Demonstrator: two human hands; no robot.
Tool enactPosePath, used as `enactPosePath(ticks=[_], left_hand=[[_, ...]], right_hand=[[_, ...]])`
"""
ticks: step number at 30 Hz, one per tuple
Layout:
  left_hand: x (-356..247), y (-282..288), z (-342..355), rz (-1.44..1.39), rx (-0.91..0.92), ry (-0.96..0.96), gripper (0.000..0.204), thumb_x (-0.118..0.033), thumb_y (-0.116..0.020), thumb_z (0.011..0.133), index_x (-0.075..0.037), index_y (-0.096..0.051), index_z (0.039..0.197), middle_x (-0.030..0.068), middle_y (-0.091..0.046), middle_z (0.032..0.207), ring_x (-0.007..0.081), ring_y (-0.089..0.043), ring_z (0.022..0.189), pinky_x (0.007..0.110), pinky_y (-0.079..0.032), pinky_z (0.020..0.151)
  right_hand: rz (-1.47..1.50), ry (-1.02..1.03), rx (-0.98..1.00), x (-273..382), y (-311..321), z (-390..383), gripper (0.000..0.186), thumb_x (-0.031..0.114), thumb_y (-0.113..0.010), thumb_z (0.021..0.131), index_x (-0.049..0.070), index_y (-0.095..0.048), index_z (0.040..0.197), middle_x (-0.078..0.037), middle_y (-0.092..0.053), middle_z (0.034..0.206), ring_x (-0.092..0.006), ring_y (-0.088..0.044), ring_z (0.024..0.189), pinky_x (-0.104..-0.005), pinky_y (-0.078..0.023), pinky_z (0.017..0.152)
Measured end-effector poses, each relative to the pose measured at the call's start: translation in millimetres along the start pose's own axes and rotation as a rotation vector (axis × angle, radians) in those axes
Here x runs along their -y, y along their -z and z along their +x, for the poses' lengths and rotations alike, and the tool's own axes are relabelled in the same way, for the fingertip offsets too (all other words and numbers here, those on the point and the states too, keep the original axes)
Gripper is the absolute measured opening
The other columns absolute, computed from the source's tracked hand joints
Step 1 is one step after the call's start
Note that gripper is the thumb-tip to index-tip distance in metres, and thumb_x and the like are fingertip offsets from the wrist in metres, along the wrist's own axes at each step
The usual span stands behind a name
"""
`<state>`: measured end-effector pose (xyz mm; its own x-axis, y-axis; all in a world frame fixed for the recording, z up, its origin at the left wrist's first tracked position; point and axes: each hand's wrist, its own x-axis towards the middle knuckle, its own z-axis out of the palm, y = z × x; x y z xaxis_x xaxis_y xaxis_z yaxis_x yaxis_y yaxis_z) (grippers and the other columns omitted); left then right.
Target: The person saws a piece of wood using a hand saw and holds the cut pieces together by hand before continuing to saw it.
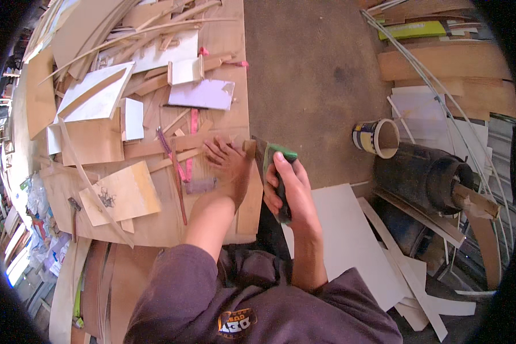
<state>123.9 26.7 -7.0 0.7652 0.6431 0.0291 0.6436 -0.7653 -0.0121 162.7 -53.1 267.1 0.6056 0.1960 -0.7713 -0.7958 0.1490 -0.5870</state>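
My right hand [291,189] is wrapped round the green and black handle of a handsaw [283,152]. The saw's narrow, foreshortened blade is beside the worktable's [200,232] right edge, close to the end of a wooden strip [166,144]. Whether its teeth touch the wood, I cannot tell. My left hand [230,169] lies flat over the strip with its fingers spread toward the left, covering part of it. A pink tape measure [188,166] and a thin reddish-brown stick [180,200] lie on the tabletop left of that hand.
Wood offcuts and white-faced panels [100,92] crowd the table's far left. A hammer [73,218] and a stained board [123,192] lie nearer. Right of the table, a bucket [375,137], black drum [421,172] and white sheet [341,235] are on the floor.
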Motion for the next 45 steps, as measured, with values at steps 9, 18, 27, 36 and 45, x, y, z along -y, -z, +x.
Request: enactPosePath(ticks=[9, 18, 27, 36, 45], left_hand=[[-0.9, -1.2, 4.1, -0.122, -0.022, 0.077, 0.056, -0.027, -0.050, 0.095, -0.003, -0.033, 0.143, 0.0270, -0.023, 0.154, 0.0422, -0.019, 0.145, 0.060, -0.023, 0.111], [-2.0, 7.0, -1.4, -0.165, 0.007, 0.140, 0.055, -0.026, -0.049, 0.096, -0.004, -0.031, 0.144, 0.0254, -0.024, 0.154, 0.0418, -0.018, 0.146, 0.061, -0.021, 0.112], [-8.6, 3.7, -3.3, -0.048, -0.006, 0.151, 0.063, -0.036, -0.048, 0.096, -0.001, -0.032, 0.145, 0.0250, -0.015, 0.158, 0.0453, -0.010, 0.147, 0.061, -0.019, 0.113], [-10.0, -10.1, 3.8, -0.421, -0.330, 0.201, 0.052, -0.028, -0.047, 0.098, -0.007, -0.033, 0.143, 0.0222, -0.021, 0.156, 0.0396, -0.015, 0.147, 0.060, -0.016, 0.113], [6.8, 41.1, -37.0, -0.460, 0.153, -0.337, 0.065, -0.027, -0.053, 0.092, -0.008, -0.031, 0.150, 0.0133, -0.025, 0.158, 0.0292, -0.021, 0.147, 0.053, -0.015, 0.117]], right_hand=[[0.060, 0.012, 0.077, -1.7, 9.3, -11.2, 0.026, 0.034, -0.053, 0.101, 0.011, -0.041, 0.097, 0.002, -0.042, 0.067, -0.0077, -0.039, 0.042, -0.0260, -0.032, 0.037], [-0.041, 0.060, -0.020, -44.9, 7.5, 57.2, 0.028, 0.035, -0.053, 0.100, 0.011, -0.041, 0.093, 0.002, -0.041, 0.062, -0.0081, -0.041, 0.041, -0.0254, -0.033, 0.037], [0.009, 0.033, -0.001, -41.7, 13.1, 60.4, 0.032, 0.040, -0.053, 0.100, 0.013, -0.039, 0.089, 0.002, -0.040, 0.065, -0.0074, -0.038, 0.040, -0.0250, -0.031, 0.035], [-0.207, 0.145, 0.089, -39.0, 9.8, 80.5, 0.038, 0.045, -0.061, 0.095, 0.012, -0.048, 0.108, 0.005, -0.043, 0.064, -0.0049, -0.039, 0.048, -0.0225, -0.032, 0.041], [-0.267, 0.107, 0.045, -28.1, 6.6, 79.9, 0.037, 0.047, -0.057, 0.097, 0.015, -0.040, 0.088, 0.005, -0.040, 0.063, -0.0061, -0.038, 0.044, -0.0248, -0.031, 0.038]])
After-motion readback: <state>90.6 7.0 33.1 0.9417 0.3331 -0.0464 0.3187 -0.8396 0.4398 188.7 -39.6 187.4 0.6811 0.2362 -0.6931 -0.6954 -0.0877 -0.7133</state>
